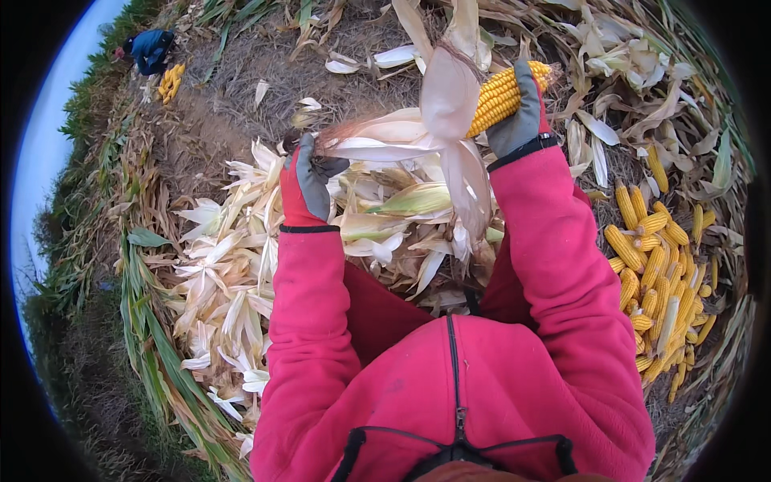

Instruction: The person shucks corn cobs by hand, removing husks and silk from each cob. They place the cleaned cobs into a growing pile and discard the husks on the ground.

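In red-and-grey work gloves, both my hands are out in front of me. My right hand is wrapped round a yellow ear of corn, whose kernels are bare. Pale dry husk leaves spread from the ear's left end, some up, some down and some toward my left hand. With its fingers closed, my left hand grips the far tips of the husk, where brown silk shows. The husk stretches between the two hands. Below it lies a heap of stripped husks.
A pile of husked corn ears lies on the ground to my right. Dry stalks and leaves line the far right, and green stalks the left. At the far left another person bends near a small corn pile.
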Tool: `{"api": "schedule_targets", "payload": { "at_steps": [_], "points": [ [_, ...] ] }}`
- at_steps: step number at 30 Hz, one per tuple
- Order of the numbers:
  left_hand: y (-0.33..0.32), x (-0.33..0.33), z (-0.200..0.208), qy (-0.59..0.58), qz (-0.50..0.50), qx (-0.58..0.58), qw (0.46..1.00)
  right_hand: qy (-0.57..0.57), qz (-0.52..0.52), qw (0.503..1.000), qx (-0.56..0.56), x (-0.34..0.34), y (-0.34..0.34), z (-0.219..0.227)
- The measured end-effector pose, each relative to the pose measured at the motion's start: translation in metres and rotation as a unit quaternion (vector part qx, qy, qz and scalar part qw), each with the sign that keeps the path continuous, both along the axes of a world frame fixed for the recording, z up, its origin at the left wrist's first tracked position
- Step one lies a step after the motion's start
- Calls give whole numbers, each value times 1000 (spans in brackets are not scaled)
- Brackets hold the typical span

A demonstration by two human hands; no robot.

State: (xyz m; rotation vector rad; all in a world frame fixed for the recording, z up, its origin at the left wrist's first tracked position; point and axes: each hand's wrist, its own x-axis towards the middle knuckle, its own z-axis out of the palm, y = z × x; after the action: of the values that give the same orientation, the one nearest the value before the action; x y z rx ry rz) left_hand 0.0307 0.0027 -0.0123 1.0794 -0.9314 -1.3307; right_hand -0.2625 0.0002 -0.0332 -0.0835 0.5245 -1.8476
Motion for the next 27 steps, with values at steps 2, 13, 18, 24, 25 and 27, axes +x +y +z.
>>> {"api": "schedule_targets", "payload": {
  "at_steps": [2,13,18,24,25,27],
  "points": [
    [-6,0,6,-111,15,-84,990,107,-46,992,42,4,0,-8],
    [20,-42,-52,-241,-102,-107,959,350,-36,935,38,56,28,10],
    [13,-46,-44,-218,-44,-28,975,319,9,948,17,65,28,2],
    [14,-45,-14,-176,-88,77,978,153,-23,988,14,30,0,-10],
    [13,-43,-12,-171,-118,98,973,175,-42,983,25,26,-1,-14],
    [16,-40,-8,-157,-210,100,960,216,-75,972,56,23,2,-10]
  ]
}}
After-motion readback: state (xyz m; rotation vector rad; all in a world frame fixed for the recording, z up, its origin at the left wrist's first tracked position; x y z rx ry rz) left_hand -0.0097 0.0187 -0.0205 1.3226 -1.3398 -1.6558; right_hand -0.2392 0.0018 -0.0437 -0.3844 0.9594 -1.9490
